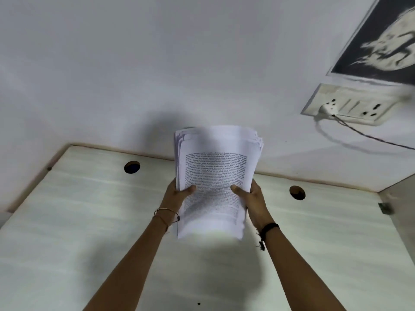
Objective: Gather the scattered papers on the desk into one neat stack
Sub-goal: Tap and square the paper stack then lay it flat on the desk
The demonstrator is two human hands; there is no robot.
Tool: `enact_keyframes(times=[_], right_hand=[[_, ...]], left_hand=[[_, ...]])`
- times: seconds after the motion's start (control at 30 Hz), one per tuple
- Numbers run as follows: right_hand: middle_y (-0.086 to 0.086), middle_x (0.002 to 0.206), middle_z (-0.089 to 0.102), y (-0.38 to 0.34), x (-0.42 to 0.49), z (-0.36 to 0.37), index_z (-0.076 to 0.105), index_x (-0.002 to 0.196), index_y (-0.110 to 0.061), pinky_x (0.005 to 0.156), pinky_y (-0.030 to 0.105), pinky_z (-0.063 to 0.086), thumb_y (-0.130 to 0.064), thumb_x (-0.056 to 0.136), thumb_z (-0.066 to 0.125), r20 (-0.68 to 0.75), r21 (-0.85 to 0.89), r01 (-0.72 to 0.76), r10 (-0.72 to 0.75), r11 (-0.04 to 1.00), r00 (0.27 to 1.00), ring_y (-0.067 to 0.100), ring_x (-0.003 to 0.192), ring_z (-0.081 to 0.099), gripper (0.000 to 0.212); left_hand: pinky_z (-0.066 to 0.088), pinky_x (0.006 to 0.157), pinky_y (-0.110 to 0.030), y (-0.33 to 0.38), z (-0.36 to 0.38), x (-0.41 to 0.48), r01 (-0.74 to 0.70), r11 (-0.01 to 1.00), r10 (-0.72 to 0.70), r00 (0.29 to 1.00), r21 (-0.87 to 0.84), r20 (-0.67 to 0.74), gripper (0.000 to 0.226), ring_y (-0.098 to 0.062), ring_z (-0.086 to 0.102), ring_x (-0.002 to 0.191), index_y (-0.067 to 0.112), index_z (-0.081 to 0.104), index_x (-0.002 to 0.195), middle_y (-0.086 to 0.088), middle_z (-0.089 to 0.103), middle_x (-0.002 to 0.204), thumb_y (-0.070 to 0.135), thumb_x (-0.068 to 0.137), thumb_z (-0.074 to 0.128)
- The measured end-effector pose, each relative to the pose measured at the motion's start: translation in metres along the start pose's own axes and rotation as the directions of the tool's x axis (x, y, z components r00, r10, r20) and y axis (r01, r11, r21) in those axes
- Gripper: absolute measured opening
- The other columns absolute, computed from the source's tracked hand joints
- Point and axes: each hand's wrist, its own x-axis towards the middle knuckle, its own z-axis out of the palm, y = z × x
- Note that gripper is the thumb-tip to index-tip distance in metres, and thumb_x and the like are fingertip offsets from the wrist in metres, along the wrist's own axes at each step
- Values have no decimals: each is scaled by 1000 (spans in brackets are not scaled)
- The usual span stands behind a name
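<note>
Holding the stack of papers upright in front of me, I have both hands closed on its long edges, above the worktop. My left hand clamps the left edge, thumb pressed across the printed front sheet; my right hand does the same on the right edge, thumb on the text. Each grip is shut on the stack, fingers hidden behind the sheets. The stack is tilted a little, its top edges fanned and uneven, the bottom edge blurred and raised off the pale surface; I cannot tell whether any corner touches it. A shadow lies on the worktop beneath the stack.

Thin bangles circle my left wrist and a dark band with a loose thread my right. Two round cable holes sit in the worktop, one to the left of the papers and one to the right. On the wall at upper right a switchboard carries a white plug with a cable trailing off right, below a dark framed picture.
</note>
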Motion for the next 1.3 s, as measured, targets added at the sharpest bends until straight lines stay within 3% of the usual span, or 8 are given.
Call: enact_keyframes(times=[0.17, 0.33, 0.57, 0.7, 0.83, 0.97, 1.13, 1.3], right_hand=[[3, 111, 72, -37, -23, -24, 63, 118, -10, 90, 37, 54, -15, 87, 69, 47, -107, 101, -97, 989, 994, 20, 102, 69, 31], [-5, 112, 70, -15, -46, -45, 60, 119, -28, 90, 36, 55, -33, 80, 76, 104, -260, 9, 19, 966, 994, 14, 103, 67, 43], [3, 72, 57, -19, -50, -48, 56, 79, -7, 61, 30, 39, -20, 90, 65, -41, -445, 55, -81, 894, 996, 20, 67, 52, 19], [7, 86, 67, -33, -52, -52, 63, 92, -7, 70, 35, 49, -34, 86, 68, -44, -419, 111, -142, 901, 989, 24, 79, 63, 29], [-10, 117, 67, -35, -58, -50, 61, 119, -32, 92, 30, 49, -64, 73, 67, 31, -242, 104, -99, 965, 995, 8, 109, 63, 56], [-15, 103, 67, -61, -54, -34, 65, 105, -24, 85, 18, 41, -57, 84, 58, -163, -53, 169, -176, 984, 971, -2, 100, 60, 40], [-3, 93, 66, -74, -41, -8, 62, 101, -17, 69, 18, 41, -55, 80, 67, -439, -105, 101, -137, 989, 888, 9, 85, 60, 44], [-1, 83, 56, -69, -33, -3, 53, 102, -9, 59, 18, 41, -19, 84, 63, -551, -130, 101, -157, 986, 820, 15, 72, 53, 22]], left_hand=[[53, 82, -18, 36, 11, -19, -101, 993, 101, 995, 57, -4, 56, -24, 57, 103, 4, 49, 126, -9, 58, 113, 18, 76, 71], [48, 98, -41, 10, 13, -38, -8, 983, 9, 1000, 182, -6, 92, -24, 59, 111, 12, 49, 129, -8, 62, 120, 52, 53, 81], [43, 86, -29, 14, 34, -60, -10, 969, 57, 981, 246, -183, 29, -31, 60, 106, 1, 58, 118, -14, 64, 109, 10, 91, 57], [44, 89, -27, 29, 36, -60, -111, 967, 145, 980, 229, -138, 39, -20, 56, 104, 3, 51, 127, -9, 61, 114, 10, 89, 59], [45, 94, -31, 18, 35, -65, 19, 970, 15, 991, 243, -134, 72, -25, 54, 111, 11, 41, 134, -2, 56, 114, 21, 73, 78], [42, 95, -27, 18, 42, -73, 2, 967, 42, 985, 253, -168, 106, -13, 50, 106, 13, 44, 132, 3, 53, 114, 58, 40, 71], [39, 91, -21, 17, 53, -78, -107, 946, 176, 962, 307, -207, 75, -11, 48, 107, 6, 40, 135, 0, 52, 116, 11, 71, 79], [48, 86, -21, 17, 59, -77, -199, 939, 275, 925, 282, -263, 77, -9, 58, 98, 14, 37, 132, 14, 55, 112, 9, 68, 80]])
